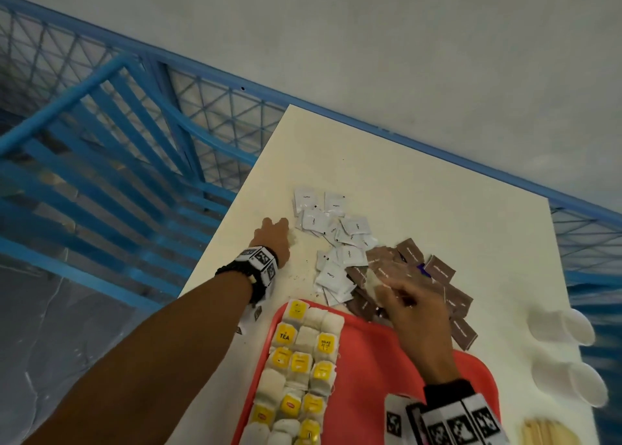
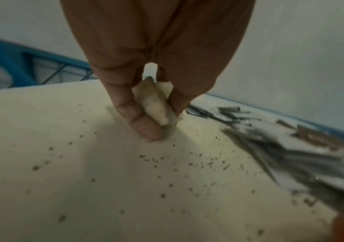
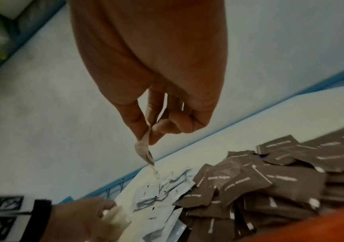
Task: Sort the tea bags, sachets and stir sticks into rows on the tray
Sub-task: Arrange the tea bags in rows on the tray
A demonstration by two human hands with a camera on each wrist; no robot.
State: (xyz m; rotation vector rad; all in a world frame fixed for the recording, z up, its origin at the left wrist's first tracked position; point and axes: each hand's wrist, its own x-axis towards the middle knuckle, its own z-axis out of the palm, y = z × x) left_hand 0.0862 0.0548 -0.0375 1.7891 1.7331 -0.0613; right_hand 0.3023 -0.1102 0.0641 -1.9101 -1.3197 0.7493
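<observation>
Tea bag (image 3: 144, 149) hangs lengthwise downward, pinched by right hand (image 3: 156, 91).

1. The tray (image 1: 377, 370), at six o'clock in the head view, looks like smooth, matt red plastic.
2. The tea bags (image 1: 299, 367) on its left side are soft, porous off-white paper with glossy yellow tags.
3. The white sachets (image 1: 336, 239) at the centre are shiny, crinkled foil-like packets.
4. The brown sachets (image 1: 447, 293), toward three o'clock, look matt and papery.
5. The table (image 1: 437, 192) is a smooth, matt cream top, speckled with dark crumbs.
6. The stir sticks (image 1: 548, 433) at five o'clock are pale bare wood.
</observation>
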